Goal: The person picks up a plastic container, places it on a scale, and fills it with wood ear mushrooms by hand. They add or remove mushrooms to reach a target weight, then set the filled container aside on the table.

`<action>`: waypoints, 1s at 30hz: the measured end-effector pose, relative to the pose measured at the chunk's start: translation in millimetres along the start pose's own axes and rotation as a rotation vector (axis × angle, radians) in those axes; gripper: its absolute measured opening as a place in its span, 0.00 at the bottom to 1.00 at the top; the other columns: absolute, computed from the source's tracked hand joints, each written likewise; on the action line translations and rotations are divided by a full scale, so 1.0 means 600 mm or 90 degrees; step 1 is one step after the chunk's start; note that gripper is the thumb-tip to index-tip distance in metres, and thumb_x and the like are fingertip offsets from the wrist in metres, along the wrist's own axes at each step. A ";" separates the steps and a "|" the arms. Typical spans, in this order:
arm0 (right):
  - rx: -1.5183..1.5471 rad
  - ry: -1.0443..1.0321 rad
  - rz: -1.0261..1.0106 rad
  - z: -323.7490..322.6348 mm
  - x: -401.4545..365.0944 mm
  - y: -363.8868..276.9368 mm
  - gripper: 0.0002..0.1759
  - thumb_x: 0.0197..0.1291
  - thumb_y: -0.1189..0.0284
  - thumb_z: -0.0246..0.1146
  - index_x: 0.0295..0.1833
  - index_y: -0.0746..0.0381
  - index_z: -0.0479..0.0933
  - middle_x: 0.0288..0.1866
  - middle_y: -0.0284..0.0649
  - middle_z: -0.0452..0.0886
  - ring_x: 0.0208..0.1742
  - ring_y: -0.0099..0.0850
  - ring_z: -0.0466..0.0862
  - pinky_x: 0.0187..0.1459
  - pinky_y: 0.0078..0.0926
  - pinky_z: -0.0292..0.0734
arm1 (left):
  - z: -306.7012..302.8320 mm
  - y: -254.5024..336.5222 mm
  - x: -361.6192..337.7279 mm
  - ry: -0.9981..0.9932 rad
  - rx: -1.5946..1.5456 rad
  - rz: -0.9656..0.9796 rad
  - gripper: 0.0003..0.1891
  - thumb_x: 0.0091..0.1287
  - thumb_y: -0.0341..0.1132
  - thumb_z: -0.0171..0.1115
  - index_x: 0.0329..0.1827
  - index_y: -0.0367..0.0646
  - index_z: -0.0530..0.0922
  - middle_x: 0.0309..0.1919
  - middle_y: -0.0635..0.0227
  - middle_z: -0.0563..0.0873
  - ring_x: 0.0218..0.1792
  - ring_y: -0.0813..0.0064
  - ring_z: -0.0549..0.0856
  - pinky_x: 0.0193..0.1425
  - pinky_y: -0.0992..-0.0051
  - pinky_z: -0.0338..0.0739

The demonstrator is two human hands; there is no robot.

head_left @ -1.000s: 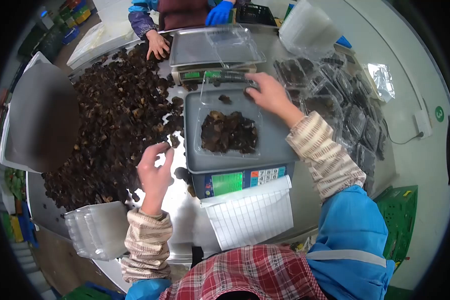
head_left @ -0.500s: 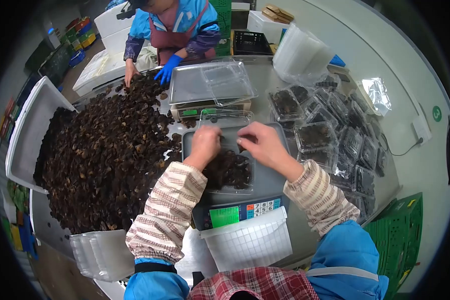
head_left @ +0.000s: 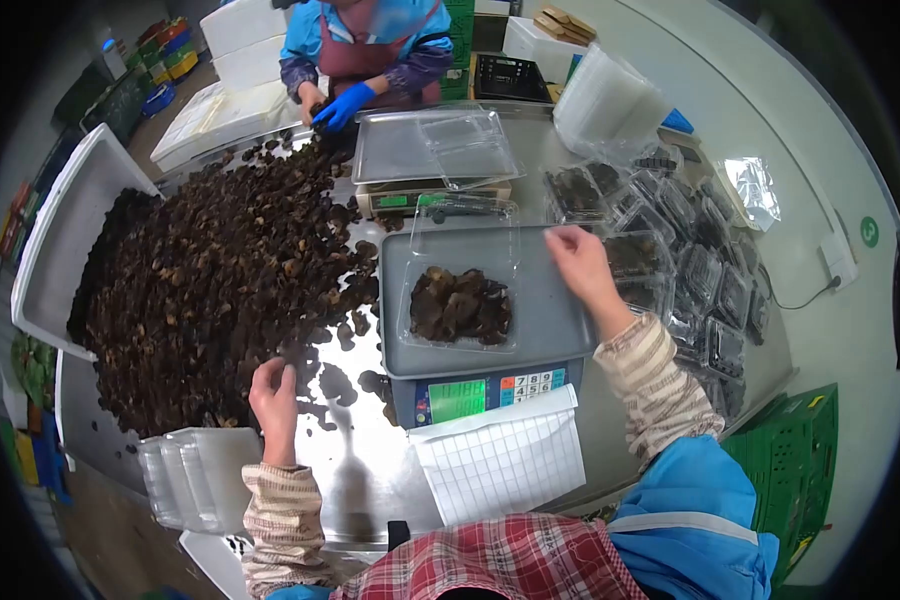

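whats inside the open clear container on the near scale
The clear container on the near scale holds a heap of dark brown, irregular pieces. The top ones show; anything beneath them, including the container's floor there, is covered and cannot be seen.

Food-packing workroom, by its fittings: broad bare-metal table (head_left: 615, 430); heaped dark-brown mushroom-like pieces (head_left: 215, 290), left; grey-trayed digital scale (head_left: 545, 320) with green display (head_left: 458, 401), centre; filled clear plastic boxes (head_left: 638, 255), right; green plastic crate (head_left: 782, 455), near right; white foam boxes (head_left: 245, 65), far left.
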State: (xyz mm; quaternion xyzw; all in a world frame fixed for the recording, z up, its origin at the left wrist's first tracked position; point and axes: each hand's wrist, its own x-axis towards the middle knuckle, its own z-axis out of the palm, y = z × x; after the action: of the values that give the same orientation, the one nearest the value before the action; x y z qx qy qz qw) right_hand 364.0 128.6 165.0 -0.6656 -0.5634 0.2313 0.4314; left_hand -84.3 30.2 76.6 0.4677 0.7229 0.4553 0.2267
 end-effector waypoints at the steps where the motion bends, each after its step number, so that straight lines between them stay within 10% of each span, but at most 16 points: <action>1: 0.022 -0.041 0.078 -0.005 0.010 0.006 0.22 0.60 0.59 0.62 0.43 0.72 0.79 0.29 0.42 0.82 0.29 0.25 0.81 0.33 0.24 0.77 | -0.015 0.017 -0.014 -0.006 0.020 -0.010 0.12 0.59 0.31 0.63 0.43 0.33 0.80 0.36 0.62 0.84 0.37 0.74 0.83 0.44 0.76 0.76; 9: 0.438 -0.033 0.383 0.071 0.061 -0.012 0.32 0.66 0.47 0.50 0.51 0.69 0.76 0.39 0.44 0.82 0.42 0.31 0.81 0.44 0.28 0.75 | 0.131 0.164 -0.034 -0.149 -0.086 0.079 0.17 0.64 0.40 0.61 0.47 0.34 0.79 0.34 0.58 0.85 0.30 0.73 0.83 0.38 0.75 0.76; 11: 0.428 -0.070 0.149 0.039 0.017 -0.028 0.30 0.69 0.50 0.46 0.53 0.67 0.76 0.44 0.43 0.81 0.50 0.32 0.79 0.52 0.32 0.70 | 0.147 0.197 -0.040 -0.182 -0.109 0.031 0.21 0.67 0.46 0.56 0.44 0.33 0.79 0.29 0.58 0.84 0.29 0.73 0.82 0.36 0.74 0.75; 15: -0.076 -0.113 -0.238 0.021 -0.127 0.012 0.13 0.63 0.63 0.57 0.47 0.56 0.81 0.36 0.40 0.76 0.35 0.37 0.78 0.41 0.31 0.74 | 0.155 0.184 -0.034 -0.246 -0.131 -0.036 0.28 0.71 0.54 0.45 0.33 0.32 0.76 0.24 0.65 0.80 0.16 0.78 0.78 0.16 0.80 0.69; 17: -0.125 -0.152 -0.220 0.016 -0.175 0.001 0.17 0.58 0.75 0.60 0.54 0.56 0.77 0.33 0.36 0.74 0.29 0.22 0.74 0.31 0.23 0.71 | 0.155 0.194 -0.034 -0.337 -0.172 -0.130 0.21 0.68 0.45 0.50 0.36 0.31 0.78 0.23 0.65 0.80 0.16 0.79 0.77 0.16 0.80 0.70; 26: 0.397 -0.315 0.260 0.042 -0.142 -0.013 0.44 0.53 0.83 0.59 0.73 0.66 0.44 0.31 0.50 0.81 0.25 0.31 0.82 0.23 0.20 0.77 | 0.182 0.192 -0.003 -0.423 -0.224 -0.192 0.02 0.53 0.24 0.57 0.28 0.34 0.77 0.17 0.65 0.78 0.14 0.75 0.77 0.15 0.76 0.68; 30: 0.468 -0.237 0.327 0.028 -0.158 0.006 0.41 0.45 0.86 0.60 0.68 0.78 0.53 0.25 0.48 0.80 0.19 0.30 0.78 0.21 0.22 0.72 | 0.218 0.207 -0.058 -0.286 -0.258 -0.182 0.04 0.51 0.22 0.54 0.30 0.36 0.75 0.15 0.67 0.75 0.12 0.73 0.76 0.15 0.74 0.72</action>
State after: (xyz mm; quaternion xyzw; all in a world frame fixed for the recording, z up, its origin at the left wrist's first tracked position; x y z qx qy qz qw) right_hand 328.2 43.6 136.6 -0.5337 -0.3295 0.6292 0.4590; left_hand 88.4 76.3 117.9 0.3955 0.6082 0.4389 0.5302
